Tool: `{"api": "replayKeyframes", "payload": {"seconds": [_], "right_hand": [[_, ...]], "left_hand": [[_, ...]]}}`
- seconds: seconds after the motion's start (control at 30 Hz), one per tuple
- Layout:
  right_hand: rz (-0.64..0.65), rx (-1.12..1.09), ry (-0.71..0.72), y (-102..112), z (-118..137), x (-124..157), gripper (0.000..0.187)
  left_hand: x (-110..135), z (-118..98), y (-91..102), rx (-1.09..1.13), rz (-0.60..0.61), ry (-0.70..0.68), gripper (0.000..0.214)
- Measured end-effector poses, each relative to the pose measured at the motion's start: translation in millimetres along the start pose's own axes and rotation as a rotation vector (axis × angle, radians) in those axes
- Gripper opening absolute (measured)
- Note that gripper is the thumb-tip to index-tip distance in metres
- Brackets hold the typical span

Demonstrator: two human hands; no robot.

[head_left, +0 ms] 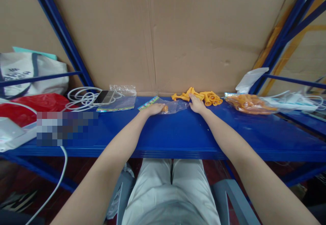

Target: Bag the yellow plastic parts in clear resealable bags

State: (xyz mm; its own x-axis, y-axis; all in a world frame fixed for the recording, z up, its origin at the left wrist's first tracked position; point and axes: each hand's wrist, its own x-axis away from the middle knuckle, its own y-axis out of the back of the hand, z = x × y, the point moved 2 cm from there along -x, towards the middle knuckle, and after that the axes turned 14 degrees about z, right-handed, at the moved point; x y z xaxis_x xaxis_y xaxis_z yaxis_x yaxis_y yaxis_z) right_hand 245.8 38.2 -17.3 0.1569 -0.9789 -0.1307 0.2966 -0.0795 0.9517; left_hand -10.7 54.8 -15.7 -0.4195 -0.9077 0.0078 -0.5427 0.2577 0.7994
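My left hand (pixel 156 109) is closed on the edge of a clear plastic bag (pixel 178 106) that lies on the blue shelf and has a colourful printed header (pixel 149 102). One small orange piece (pixel 165 109) shows by my left fingertips, seemingly inside the bag. Against the front of a loose pile of orange plastic pieces with flared, horn-like ends (pixel 210 98) rests my right hand (pixel 197 104). Its thumb and fingers look apart, with the thumb close to the bag's right end. The far fingers are partly hidden among the pieces.
To the right lies a filled bag of orange pieces (pixel 251 103). A flat clear bag (pixel 122 102), a phone (pixel 104 97) and a coiled white cable (pixel 83 97) lie left, beside a red bag (pixel 48 102). Cardboard (pixel 178 41) stands behind; blue posts (pixel 63 34) flank the shelf.
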Motion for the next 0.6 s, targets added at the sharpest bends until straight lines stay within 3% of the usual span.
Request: {"api": "replayKeyframes", "payload": {"seconds": [0.23,0.33,0.43,0.6], "right_hand": [[-0.03,0.023,0.014,1.3,-1.5,-5.5,0.053],[-0.046,0.056,0.009,0.6,-1.4,-4.8,0.055],[0.02,0.088,0.003,-2.6,-0.4,-3.6,0.065],[0.076,0.117,-0.001,-5.0,-0.3,-3.8,0.057]], "left_hand": [[0.2,1.3,1.7,-0.381,0.222,0.013,0.063],[2.1,0.0,2.6,-0.438,0.236,0.02,0.066],[5.3,-3.7,2.7,-0.456,0.24,0.028,0.068],[9.8,-10.3,2.5,-0.453,0.245,0.043,0.068]]}}
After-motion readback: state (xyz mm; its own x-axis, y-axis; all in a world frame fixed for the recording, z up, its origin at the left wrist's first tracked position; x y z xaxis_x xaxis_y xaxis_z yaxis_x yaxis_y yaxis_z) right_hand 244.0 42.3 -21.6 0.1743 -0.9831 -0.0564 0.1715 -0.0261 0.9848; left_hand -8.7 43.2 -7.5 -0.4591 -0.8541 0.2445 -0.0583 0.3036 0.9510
